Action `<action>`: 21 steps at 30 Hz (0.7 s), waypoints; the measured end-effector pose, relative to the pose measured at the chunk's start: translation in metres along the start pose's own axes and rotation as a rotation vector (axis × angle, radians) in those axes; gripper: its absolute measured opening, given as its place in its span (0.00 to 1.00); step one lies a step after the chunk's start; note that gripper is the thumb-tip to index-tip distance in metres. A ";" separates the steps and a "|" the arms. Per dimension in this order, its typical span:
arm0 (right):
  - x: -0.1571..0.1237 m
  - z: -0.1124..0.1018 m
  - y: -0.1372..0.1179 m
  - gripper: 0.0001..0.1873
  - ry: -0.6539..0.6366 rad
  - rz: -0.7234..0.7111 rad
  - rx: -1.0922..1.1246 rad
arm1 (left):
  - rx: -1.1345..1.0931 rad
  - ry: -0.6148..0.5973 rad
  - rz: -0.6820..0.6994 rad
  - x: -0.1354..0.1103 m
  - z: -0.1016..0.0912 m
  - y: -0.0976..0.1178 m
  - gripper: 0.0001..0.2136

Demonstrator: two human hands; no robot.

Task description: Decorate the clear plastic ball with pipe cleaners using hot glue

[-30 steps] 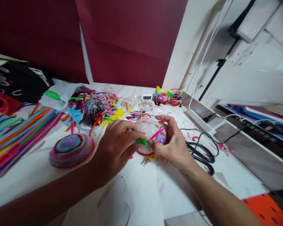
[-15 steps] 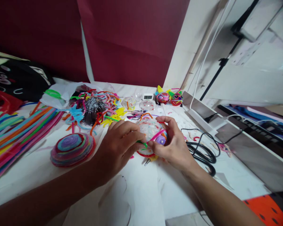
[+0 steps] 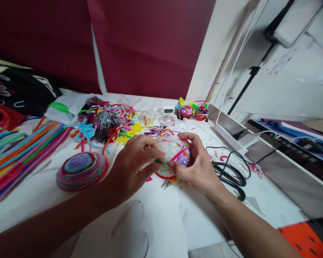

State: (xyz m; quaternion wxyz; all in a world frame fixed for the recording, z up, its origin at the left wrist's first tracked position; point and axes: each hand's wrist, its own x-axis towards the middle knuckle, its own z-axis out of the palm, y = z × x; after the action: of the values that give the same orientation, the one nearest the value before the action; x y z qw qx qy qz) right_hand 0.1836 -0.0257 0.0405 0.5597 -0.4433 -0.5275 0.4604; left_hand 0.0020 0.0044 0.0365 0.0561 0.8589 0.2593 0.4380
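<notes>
Pinching a green pipe cleaner [image 3: 161,163] in your left hand [image 3: 131,165], you cup the clear ball [image 3: 171,148] in your right hand [image 3: 196,168], mid-table [image 3: 161,222]. Head view, progress: a pink-and-purple coil sits on the ball; much of its surface looks bare. Nearby: coiled disc [image 3: 82,170] to the left, loose pipe cleaners [image 3: 107,120] behind, scissors [image 3: 231,177] just right of your wrist. Nothing blocks either hand.
</notes>
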 end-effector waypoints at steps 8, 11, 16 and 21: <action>-0.002 0.002 0.000 0.35 0.008 -0.028 -0.013 | -0.359 -0.058 -0.292 0.002 0.004 -0.002 0.16; -0.002 0.002 0.000 0.35 0.010 -0.028 -0.027 | -0.534 -0.073 -0.392 0.001 0.006 -0.003 0.20; -0.002 0.001 0.001 0.36 -0.004 -0.031 -0.051 | -0.538 -0.079 -0.368 0.000 0.006 -0.003 0.21; -0.002 0.001 0.001 0.36 -0.010 0.003 -0.012 | -0.507 -0.063 -0.348 0.000 0.006 -0.002 0.21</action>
State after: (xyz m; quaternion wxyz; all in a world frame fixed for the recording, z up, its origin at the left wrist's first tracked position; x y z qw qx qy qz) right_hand 0.1821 -0.0279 0.0394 0.5536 -0.4451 -0.5323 0.4604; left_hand 0.0064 0.0066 0.0322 0.3508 0.7735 0.2831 0.4455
